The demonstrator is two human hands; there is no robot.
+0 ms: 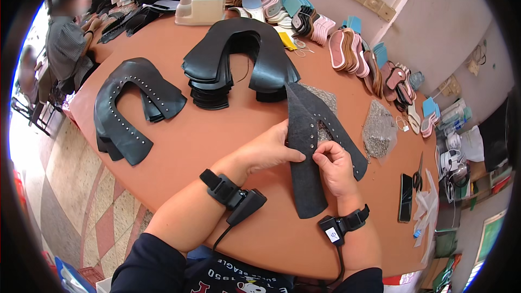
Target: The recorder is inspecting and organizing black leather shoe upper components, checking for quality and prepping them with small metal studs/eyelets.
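My left hand (271,151) grips a black leather shoe upper (307,187) by its left side, thumb on the surface facing me and the other fingers behind. The upper is U-shaped and raised at a tilt, with a row of small round metal fittings along its inner curve. At that inner edge my right hand (336,169) is closed in a pinch, thumb against fingertips. Whatever sits between those fingertips is too small to make out. Behind the upper, and partly hidden by it, lies a heap of small metal studs (325,97).
Plain black uppers (271,57) are stacked beyond my hands; studded ones (116,122) lie left. A bag of studs (378,130), a phone (405,197) and scissors (418,173) are on the right. Pink insoles (347,51) line the wall. A person (68,38) works far left.
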